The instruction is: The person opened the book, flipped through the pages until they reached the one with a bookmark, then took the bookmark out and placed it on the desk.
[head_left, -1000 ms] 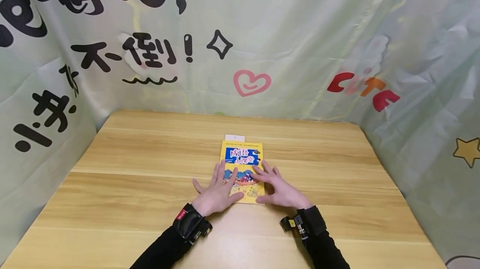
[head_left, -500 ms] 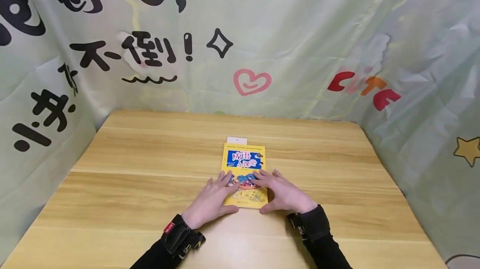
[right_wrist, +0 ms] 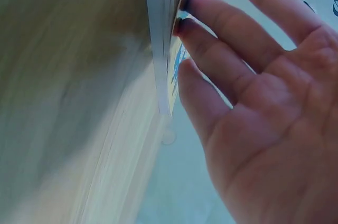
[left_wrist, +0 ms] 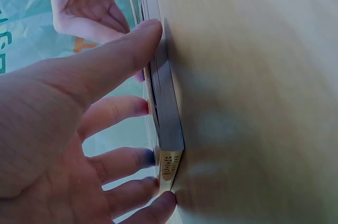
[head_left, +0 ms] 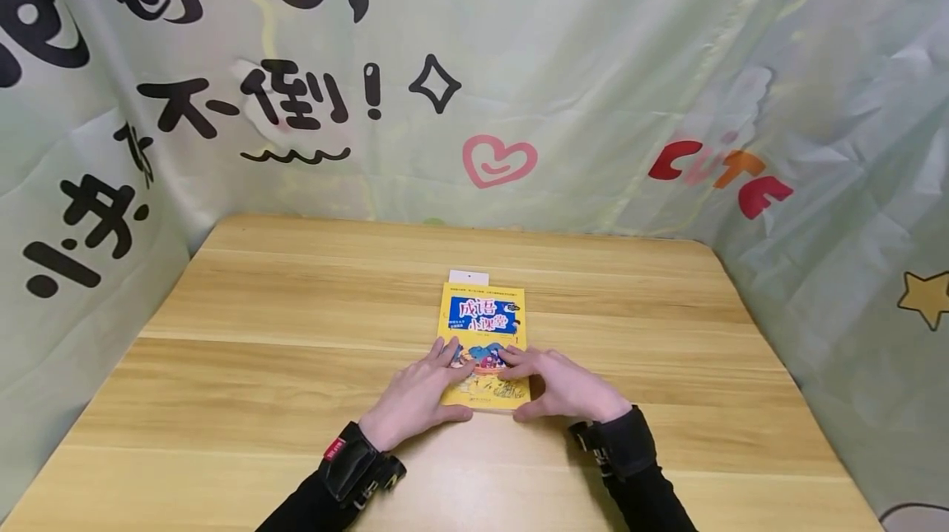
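A yellow book (head_left: 485, 310) with a blue title panel lies flat on the table. My left hand (head_left: 415, 396) rests on its left side, fingertips on the cover and thumb by the near edge. My right hand (head_left: 567, 384) touches the right part of the cover, its thumb near the lower right corner. In the left wrist view, the thumb lies against the page edges of the book (left_wrist: 166, 102), while the little finger is by the spine corner. The right wrist view has slightly bent fingers (right_wrist: 227, 28) touching the cover; part of the book is cut off.
A white tab (head_left: 469, 277) sticks out past the book's far edge. The wooden table (head_left: 296, 310) extends around it on all sides. Printed cloth (head_left: 593, 87) hangs behind the table and along both sides.
The book slid slightly toward me and to the right. My left hand drew back, its fingers less spread, and my right hand shifted slightly. Over the last half second, both hands barely moved.
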The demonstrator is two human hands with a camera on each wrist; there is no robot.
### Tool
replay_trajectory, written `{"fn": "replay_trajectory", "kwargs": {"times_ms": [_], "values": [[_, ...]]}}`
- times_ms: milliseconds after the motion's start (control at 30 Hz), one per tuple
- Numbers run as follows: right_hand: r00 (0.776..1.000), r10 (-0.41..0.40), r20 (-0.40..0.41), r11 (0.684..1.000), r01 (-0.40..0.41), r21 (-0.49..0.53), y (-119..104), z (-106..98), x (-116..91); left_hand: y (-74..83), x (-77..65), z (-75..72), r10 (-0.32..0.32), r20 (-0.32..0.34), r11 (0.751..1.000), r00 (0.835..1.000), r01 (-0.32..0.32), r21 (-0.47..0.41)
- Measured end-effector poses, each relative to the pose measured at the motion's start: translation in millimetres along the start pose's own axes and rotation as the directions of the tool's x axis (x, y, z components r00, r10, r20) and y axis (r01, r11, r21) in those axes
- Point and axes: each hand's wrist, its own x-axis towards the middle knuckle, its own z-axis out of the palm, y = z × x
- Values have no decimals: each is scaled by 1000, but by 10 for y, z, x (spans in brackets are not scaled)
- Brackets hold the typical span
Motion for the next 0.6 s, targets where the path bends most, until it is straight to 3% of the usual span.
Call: {"fn": "replay_trajectory", "kwargs": {"times_ms": [400,600], "values": [[995,-96,2,985,95,146,9,-7,23,-3,-2,5,-12,14,1000,1000,12,-11],[988,-143,-56,981,149,124,-6,-18,43,1,8,-7,-13,8,1000,1000,13,-17]]}}
